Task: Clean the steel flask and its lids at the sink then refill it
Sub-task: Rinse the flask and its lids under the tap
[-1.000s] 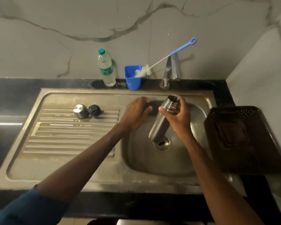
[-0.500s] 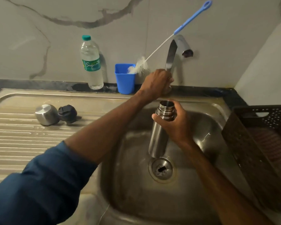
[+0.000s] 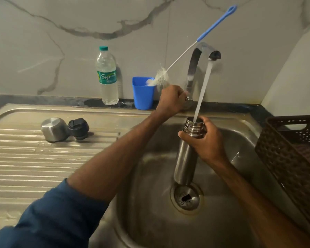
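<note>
In the head view, the tap (image 3: 194, 72) stands at the back of the sink bowl (image 3: 150, 217), and a stream of water (image 3: 203, 90) falls from its spout straight into the open mouth of the steel flask (image 3: 185, 161). The flask is upright right below the spout, over the drain (image 3: 186, 197). The right hand (image 3: 208, 142) grips it just under the threaded neck, fingers pressed together and wrapped round the body, thumb on the near side. The left hand (image 3: 170, 102) is at the foot of the tap, its fingers curled round the small knob (image 3: 188, 102) there. Left of the tap against the wall are a blue cup (image 3: 143, 94) with a bottle brush (image 3: 159, 79) leaning out of it, and farther left a plastic water bottle (image 3: 107, 77). Well to the left of the tap, on the ribbed drainboard (image 3: 34, 167), the steel cap (image 3: 54, 129) and the black stopper lid (image 3: 78, 128) lie touching each other. To the right of the tap stands a brown perforated basket (image 3: 290, 158). A blue sleeve (image 3: 52, 221) covers the left upper arm.
</note>
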Demonstrator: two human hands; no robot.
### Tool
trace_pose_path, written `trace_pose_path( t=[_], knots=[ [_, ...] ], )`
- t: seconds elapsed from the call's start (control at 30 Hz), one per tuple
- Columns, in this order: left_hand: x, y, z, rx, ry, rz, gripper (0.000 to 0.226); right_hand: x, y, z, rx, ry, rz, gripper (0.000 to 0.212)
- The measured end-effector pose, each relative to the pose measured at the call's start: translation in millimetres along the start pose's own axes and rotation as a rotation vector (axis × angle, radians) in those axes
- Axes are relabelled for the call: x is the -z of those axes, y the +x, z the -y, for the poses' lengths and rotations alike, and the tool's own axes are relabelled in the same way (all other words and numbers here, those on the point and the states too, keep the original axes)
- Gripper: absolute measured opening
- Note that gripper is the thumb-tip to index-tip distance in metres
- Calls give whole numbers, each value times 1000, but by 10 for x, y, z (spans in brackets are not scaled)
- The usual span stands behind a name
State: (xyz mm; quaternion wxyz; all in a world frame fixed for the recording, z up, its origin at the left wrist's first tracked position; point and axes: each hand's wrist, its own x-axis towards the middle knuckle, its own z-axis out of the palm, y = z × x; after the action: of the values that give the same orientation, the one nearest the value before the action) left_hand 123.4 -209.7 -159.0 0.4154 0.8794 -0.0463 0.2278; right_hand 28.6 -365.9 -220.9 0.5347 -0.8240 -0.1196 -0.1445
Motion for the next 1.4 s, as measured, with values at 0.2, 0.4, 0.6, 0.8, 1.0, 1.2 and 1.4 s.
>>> trace_pose_path(
  t=[0.2,0.4,0.6,0.8,1.0,1.2,1.4],
  knots=[
    [210,-661,-121,159,-47,30,17,99,15,106,60,10,-56,62],
    [163,-1122,-83,277,-152,12,15,36,0,91,77,-1,-47,63],
    [141,-1555,-164,253,-176,-26,14,25,-9,103,68,-4,-47,68],
    [136,-1629,-214,229,-229,-83,18,1,-30,127,69,-41,-17,66],
    [155,-1641,-184,233,-200,-55,16,4,-43,78,34,-77,52,63],
    [210,-1576,-89,351,-152,235,54,158,80,26,-184,156,7,58],
    [354,-1449,31,459,-404,398,54,271,109,15,-647,465,146,48]
  ],
)
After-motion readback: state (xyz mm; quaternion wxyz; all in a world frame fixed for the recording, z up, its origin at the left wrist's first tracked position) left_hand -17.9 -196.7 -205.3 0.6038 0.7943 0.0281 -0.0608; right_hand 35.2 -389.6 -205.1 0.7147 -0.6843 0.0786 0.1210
